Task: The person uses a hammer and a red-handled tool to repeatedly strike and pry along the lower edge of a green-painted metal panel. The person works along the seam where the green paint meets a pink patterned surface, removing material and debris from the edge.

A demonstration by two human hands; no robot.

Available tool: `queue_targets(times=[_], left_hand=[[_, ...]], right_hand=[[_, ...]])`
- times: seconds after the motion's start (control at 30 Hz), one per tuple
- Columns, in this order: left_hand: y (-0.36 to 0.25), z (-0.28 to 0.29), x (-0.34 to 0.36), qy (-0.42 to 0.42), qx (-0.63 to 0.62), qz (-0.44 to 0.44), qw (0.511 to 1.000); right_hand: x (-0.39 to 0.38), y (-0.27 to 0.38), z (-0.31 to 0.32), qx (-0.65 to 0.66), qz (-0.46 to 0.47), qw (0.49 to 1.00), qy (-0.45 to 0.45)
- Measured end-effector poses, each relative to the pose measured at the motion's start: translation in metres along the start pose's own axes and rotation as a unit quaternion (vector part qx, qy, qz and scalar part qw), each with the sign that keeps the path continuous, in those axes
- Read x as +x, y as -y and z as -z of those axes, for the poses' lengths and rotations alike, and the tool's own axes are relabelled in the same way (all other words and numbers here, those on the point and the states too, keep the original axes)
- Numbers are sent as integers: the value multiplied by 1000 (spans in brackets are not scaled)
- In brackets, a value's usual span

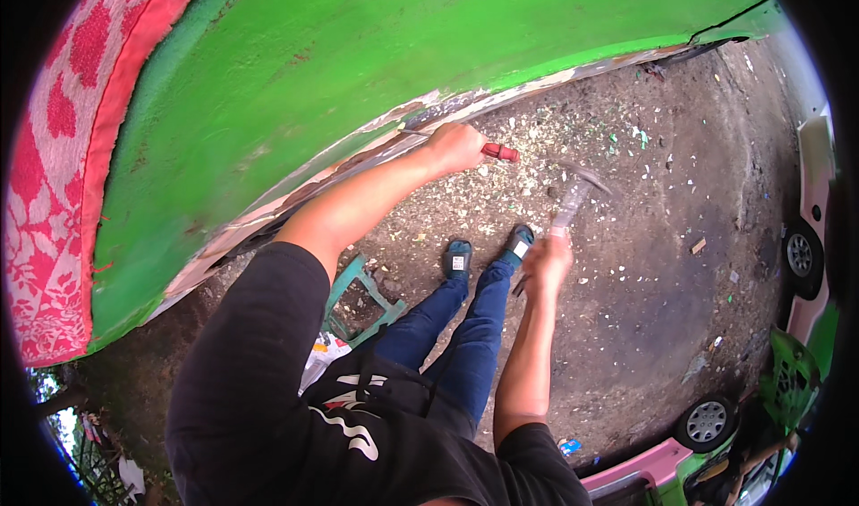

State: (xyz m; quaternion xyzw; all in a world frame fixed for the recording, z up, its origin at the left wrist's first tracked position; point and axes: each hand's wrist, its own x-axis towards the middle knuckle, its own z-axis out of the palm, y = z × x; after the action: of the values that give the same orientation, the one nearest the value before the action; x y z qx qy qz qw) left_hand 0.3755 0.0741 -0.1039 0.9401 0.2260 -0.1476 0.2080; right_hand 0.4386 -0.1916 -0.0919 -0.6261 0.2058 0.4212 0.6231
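Note:
My left hand [455, 148] grips a red-handled chisel-like tool [501, 152], its metal shaft pointing left to the chipped lower edge [420, 105] of a green-painted vehicle body [304, 50]. Layers of pale, flaking material show along that edge, around the tool's tip. My right hand [547, 261] is closed on the handle of a hammer [573, 197], whose head is slightly blurred and a little to the right of the red handle's end.
Paint flakes cover the concrete ground [644, 238]. A green plastic stool or frame [386, 314] stands by my legs. A red patterned cloth [58, 175] drapes the vehicle at left. A pink-and-green vehicle [626, 479] with hubcapped wheels [705, 422] lines the right and lower right.

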Motion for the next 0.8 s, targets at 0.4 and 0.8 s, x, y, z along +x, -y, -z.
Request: queue_targets(times=[0.4,0.8], left_hand=[[7,-6,11,17,11,18,1000],[2,-2,13,9,3,35,999]], right_hand=[[14,-16,-2,13,-60,992,106],[8,-6,-17,2,-73,987,142]])
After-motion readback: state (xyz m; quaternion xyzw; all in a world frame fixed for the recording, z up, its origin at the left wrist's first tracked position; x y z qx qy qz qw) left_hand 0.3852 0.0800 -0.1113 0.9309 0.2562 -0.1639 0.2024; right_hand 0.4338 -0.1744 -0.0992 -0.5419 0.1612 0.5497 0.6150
